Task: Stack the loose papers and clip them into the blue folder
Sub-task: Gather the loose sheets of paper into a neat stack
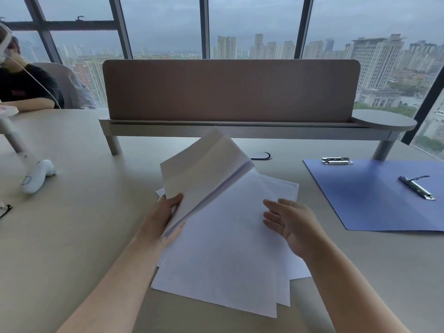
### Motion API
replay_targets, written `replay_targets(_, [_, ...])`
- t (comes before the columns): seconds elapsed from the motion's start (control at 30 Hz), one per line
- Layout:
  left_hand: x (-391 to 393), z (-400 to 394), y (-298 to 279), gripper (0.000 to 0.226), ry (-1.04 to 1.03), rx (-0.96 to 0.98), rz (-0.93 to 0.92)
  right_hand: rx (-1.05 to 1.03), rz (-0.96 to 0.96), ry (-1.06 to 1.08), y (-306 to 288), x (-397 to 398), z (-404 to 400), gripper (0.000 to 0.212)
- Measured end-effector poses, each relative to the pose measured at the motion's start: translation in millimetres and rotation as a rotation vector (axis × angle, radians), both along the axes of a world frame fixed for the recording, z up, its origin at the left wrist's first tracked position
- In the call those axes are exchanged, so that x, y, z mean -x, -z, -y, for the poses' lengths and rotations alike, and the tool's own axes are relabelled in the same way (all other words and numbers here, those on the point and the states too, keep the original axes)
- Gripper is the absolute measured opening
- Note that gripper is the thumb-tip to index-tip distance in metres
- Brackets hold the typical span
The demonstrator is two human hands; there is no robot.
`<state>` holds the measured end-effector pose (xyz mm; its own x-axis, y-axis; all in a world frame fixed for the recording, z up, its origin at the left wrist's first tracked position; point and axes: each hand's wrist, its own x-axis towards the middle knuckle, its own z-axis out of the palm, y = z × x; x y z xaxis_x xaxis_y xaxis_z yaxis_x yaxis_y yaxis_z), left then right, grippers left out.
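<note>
Nearest me lay the loose white paper sheets (223, 260), fanned unevenly on the pale beige desk (79, 227); I took them as my landmark. My right hand (290, 224) hovered just over their right side, fingers straight and relaxed, holding nothing. My left hand (168, 212) was at their left edge, thumb and fingers pinching a gathered white paper stack (204, 171), which tilted up off the sheets with its long axis running away and to the right.

To the right of the sheets, well apart from them, the flat open blue plastic folder (379, 200) lay on the desk, its silver metal spring clip (416, 187) slanting across the panel and a second silver clip (336, 161) at its far edge. I judged the right hand the nearer one to the folder, so the stack would have to travel rightward.

Beyond the sheets stood a brown fabric desk divider (230, 90).
</note>
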<state>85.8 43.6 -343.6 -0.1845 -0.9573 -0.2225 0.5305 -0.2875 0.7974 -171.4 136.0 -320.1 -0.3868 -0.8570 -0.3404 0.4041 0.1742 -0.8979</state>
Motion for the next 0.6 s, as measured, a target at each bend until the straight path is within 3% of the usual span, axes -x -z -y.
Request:
replay_targets(0.13, [-0.7,-2.8,-2.3,0.015,-0.012,0.005,0.176,0.001,-0.213,0.063,-4.8,5.6,-0.5,0.070])
replay_targets(0.23, [-0.9,-1.2,-0.5,0.021,-0.024,0.000,0.164,-0.018,-0.091,0.090,-8.6,9.7,-1.6,0.056])
replay_targets(0.37, [-4.2,3.7,5.2,0.031,-0.046,-0.011,0.173,-0.036,0.085,0.102,-9.8,4.5,-2.5,0.016])
replay_targets(0.47, [-5.1,5.6,6.7,0.031,-0.036,-0.002,0.190,-0.030,0.108,0.074,-5.3,1.7,-1.9,0.032])
replay_targets(0.53, [-5.2,4.9,4.4,0.031,-0.034,0.005,0.210,-0.014,0.003,-0.057,-2.5,-1.3,-4.6,0.036])
replay_targets(0.6, [-3.4,1.6,-0.5,0.033,-0.033,0.022,0.221,-0.020,-0.265,-0.269,1.6,-5.3,-9.6,0.029])
